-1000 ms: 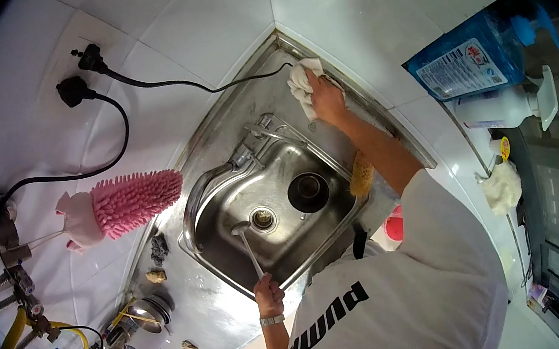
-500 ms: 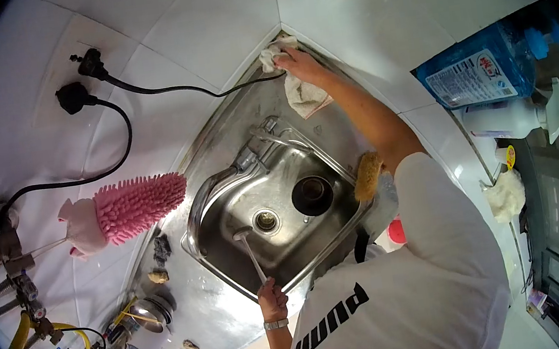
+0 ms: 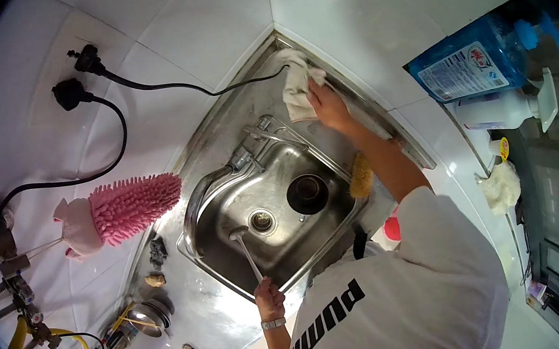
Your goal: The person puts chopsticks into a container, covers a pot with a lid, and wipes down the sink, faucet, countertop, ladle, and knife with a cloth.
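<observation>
My right hand (image 3: 330,104) is closed on a crumpled off-white cloth (image 3: 298,88), which lies against the steel counter near the back corner, behind the tap (image 3: 244,159). Down at the front edge of the steel sink (image 3: 281,244), my left hand (image 3: 269,299), with a watch at the wrist, is wrapped round the handle of what looks like a ladle (image 3: 248,254). Its small rounded head rests in the basin, left of the drain (image 3: 261,221). A yellow-brown brush or sponge (image 3: 361,176) lies at the basin's right, below my right forearm.
A black cable (image 3: 178,86) runs from the wall socket to the cloth. The pink duster (image 3: 137,207) hangs at the left. A dark scrubber (image 3: 158,253) and utensils (image 3: 147,320) lie on the left. Blue (image 3: 472,67) and white bottles (image 3: 495,112) stand at the right.
My right hand and the cloth have moved from the back corner toward the right and nearer to me. My left hand still holds the ladle at nearly the same spot.
</observation>
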The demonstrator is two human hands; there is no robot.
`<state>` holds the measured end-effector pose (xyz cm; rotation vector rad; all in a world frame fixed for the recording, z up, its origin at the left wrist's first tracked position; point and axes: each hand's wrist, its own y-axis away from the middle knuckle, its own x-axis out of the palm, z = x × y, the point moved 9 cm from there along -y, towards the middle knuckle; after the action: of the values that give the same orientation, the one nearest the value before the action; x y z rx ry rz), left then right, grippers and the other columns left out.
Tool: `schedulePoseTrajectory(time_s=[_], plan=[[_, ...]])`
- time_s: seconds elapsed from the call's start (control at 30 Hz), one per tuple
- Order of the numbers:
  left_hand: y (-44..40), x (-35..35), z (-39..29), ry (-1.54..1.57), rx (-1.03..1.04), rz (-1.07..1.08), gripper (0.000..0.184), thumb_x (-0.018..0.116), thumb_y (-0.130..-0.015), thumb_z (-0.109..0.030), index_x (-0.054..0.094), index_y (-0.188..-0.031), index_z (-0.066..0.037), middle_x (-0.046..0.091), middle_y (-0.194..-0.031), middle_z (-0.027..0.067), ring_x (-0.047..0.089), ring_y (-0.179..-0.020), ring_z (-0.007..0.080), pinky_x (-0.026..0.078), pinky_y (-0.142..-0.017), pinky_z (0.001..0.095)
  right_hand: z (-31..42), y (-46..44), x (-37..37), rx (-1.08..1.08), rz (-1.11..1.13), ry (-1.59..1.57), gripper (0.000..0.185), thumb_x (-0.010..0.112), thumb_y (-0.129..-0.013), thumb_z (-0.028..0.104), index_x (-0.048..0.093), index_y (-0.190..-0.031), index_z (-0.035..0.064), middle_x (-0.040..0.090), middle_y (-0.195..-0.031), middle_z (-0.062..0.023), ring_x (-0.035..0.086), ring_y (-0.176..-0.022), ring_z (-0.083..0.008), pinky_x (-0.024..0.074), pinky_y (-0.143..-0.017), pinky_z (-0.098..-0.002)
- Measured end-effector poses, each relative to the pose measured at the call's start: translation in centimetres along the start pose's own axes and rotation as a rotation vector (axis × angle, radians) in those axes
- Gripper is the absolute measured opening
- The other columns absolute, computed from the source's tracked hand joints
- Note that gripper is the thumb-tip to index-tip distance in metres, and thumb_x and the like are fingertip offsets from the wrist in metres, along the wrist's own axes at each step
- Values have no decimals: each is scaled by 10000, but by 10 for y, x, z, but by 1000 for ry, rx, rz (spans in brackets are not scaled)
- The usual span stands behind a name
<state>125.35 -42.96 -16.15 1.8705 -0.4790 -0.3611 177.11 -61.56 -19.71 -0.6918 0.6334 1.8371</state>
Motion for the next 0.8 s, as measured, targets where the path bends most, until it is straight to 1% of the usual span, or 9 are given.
schedulePoseTrajectory(time_s=[0.03, 0.13, 0.23, 0.33, 0.53, 0.6, 0.7, 0.77, 0.8], plan=[[0, -1, 1, 7, -9, -21, 270, 554, -865, -171, 396, -647, -178, 299, -455, -57, 216, -322, 51, 155, -291, 222, -4, 17, 2, 62, 80, 155, 510, 391, -940, 330, 365, -1351, 29, 549, -1071, -249, 517, -1013, -400, 401, -900, -443], [-1, -1, 3, 14, -18, 16, 269, 553, -860, -163, 390, -646, -177, 303, -455, -55, 217, -321, 55, 157, -289, 222, -18, 56, -1, 43, 9, 264, 501, 404, -930, 312, 372, -1350, 41, 522, -1160, -219, 478, -1108, -366, 370, -939, -460], [1, 1, 2, 11, -9, 36, 264, 548, -858, -153, 392, -647, -178, 300, -455, -56, 217, -321, 55, 160, -290, 222, -12, 39, 5, -30, -117, 438, 494, 405, -924, 323, 389, -1334, 49, 499, -1206, -204, 433, -1178, -338, 324, -991, -458], [3, 4, 0, 12, -44, 32, 265, 541, -859, -147, 394, -640, -177, 295, -451, -57, 218, -319, 56, 161, -293, 223, 6, 5, 9, -40, -116, 406, 490, 414, -917, 327, 396, -1326, 56, 493, -1222, -202, 419, -1201, -329, 296, -1023, -440], [2, 9, -3, -34, 1, 50, 291, 516, -875, -170, 398, -610, -175, 293, -431, -53, 219, -311, 58, 158, -289, 231, 10, 6, -2, -103, -35, 441, 511, 478, -892, 303, 382, -1340, 77, 494, -1233, -175, 440, -1186, -303, 322, -1014, -438], [0, 8, 0, -68, 5, 58, 296, 514, -881, -178, 399, -608, -176, 300, -428, -51, 221, -309, 58, 158, -287, 232, -6, 28, -9, -84, -8, 472, 517, 434, -915, 320, 327, -1383, 130, 481, -1270, -182, 412, -1226, -330, 336, -1018, -437], [-2, 8, -1, -84, 43, 116, 302, 514, -888, -187, 401, -608, -178, 311, -422, -48, 224, -303, 59, 155, -283, 234, -22, 64, -21, -31, 65, 494, 523, 446, -912, 296, 316, -1388, 124, 477, -1271, -180, 409, -1232, -330, 370, -993, -433], [1, 10, -3, -77, 69, 163, 304, 515, -890, -188, 401, -609, -177, 315, -420, -47, 225, -300, 60, 153, -281, 235, -44, 90, -33, 168, 93, 505, 475, 486, -879, 229, 391, -1327, 101, 493, -1238, -182, 432, -1206, -317, 432, -922, -446], [3, 9, -2, -52, 41, 146, 307, 516, -890, -187, 398, -607, -178, 309, -417, -49, 221, -298, 60, 151, -279, 235, -50, 101, -38, 160, 88, 506, 475, 486, -879, 229, 391, -1327, 101, 493, -1238, -182, 432, -1206, -317, 432, -922, -446]])
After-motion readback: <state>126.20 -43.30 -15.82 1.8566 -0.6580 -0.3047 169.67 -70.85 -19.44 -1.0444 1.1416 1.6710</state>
